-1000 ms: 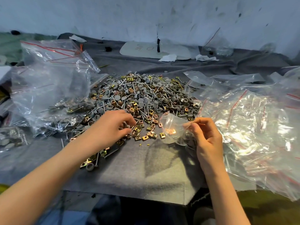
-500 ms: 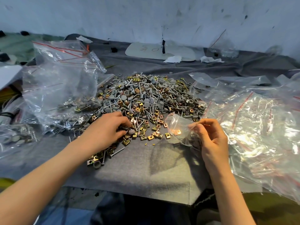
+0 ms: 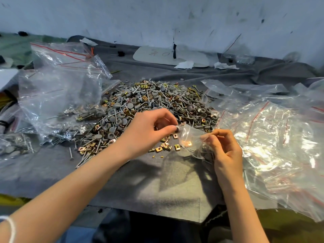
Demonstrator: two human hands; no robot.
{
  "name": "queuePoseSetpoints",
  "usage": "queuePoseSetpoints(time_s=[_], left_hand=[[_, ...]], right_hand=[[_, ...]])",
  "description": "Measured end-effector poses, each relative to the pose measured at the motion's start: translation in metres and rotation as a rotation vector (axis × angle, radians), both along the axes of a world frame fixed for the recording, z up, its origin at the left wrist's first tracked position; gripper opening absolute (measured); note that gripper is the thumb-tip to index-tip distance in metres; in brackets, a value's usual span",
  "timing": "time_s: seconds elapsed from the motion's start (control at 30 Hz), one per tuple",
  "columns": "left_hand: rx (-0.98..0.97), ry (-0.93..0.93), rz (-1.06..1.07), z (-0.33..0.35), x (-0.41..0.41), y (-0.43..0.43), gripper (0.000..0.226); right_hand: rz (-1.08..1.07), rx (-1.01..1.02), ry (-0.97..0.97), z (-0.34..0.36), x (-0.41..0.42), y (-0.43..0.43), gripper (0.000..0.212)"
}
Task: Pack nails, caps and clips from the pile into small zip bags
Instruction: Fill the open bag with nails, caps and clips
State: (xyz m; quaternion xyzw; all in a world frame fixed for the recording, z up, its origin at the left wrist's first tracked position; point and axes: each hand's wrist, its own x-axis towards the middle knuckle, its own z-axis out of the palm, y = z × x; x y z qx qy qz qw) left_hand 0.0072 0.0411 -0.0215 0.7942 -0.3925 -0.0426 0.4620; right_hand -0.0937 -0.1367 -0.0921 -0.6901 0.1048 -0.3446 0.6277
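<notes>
**Head view.** The pile [image 3: 154, 106] of nails, grey caps and brass clips lies on the grey-clothed surface [image 3: 157, 186], at 12 o'clock from both hands.

- **Left hand** [image 3: 147, 132]: it reaches in from 8 o'clock. The thumb and forefinger are curled and pinch one grey cap [image 3: 177, 129] right at the mouth of the small zip bag [image 3: 192, 135].
- **Right hand** [image 3: 226, 153]: it enters from 5 o'clock. It pinches the bag's rim between thumb and fingertips, and the remaining fingers are loosely curled.
- **Bag:** its mouth is turned toward 10 o'clock. A brass clip and some grey pieces show through its wall.
- **Loose clips** [image 3: 165, 146]: they lie scattered on the cloth beside the bag, at 6 o'clock of the pile.
- **Surroundings:** a large clear bag [image 3: 59, 88] holding nails and caps at its bottom stands at 9 o'clock. A heap of clear red-striped zip bags [image 3: 273, 137] spreads at 3 o'clock. A white card [image 3: 168, 55] lies at 12 o'clock, near the wall.
</notes>
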Motion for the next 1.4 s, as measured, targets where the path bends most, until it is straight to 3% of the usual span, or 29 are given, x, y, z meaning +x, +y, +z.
queuePoseSetpoints(time_s=[0.23, 0.4, 0.63, 0.9, 1.03, 1.17, 1.3, 1.4], left_hand=[[-0.051, 0.047, -0.049, -0.008, -0.003, -0.009, 0.004], [-0.008, 0.075, -0.088, -0.011, -0.005, -0.009, 0.01], [0.096, -0.248, -0.065, -0.005, 0.001, -0.007, 0.011], [0.043, -0.316, 0.061, -0.001, 0.016, 0.007, 0.017], [0.353, -0.366, 0.121, -0.01, 0.038, 0.022, 0.022], [0.646, -0.335, 0.019, -0.031, 0.038, 0.027, 0.032], [0.613, -0.329, 0.046, -0.037, 0.037, 0.027, 0.026], [0.614, -0.352, 0.037, -0.037, 0.039, 0.024, 0.019]], right_hand=[[0.004, 0.034, -0.005, -0.003, 0.0, -0.003, 0.016], [0.09, 0.364, -0.077, 0.0, 0.0, -0.01, 0.012], [0.148, 0.349, -0.036, 0.0, 0.0, -0.011, 0.008], [0.103, 0.359, -0.052, -0.003, 0.0, -0.011, 0.008], [0.066, 0.436, -0.042, -0.001, 0.0, -0.012, 0.01], [0.044, 0.503, -0.053, 0.001, 0.0, -0.013, 0.01], [0.059, 0.581, -0.098, 0.0, 0.001, -0.015, 0.009], [0.062, 0.624, -0.124, 0.0, 0.001, -0.017, 0.02]])
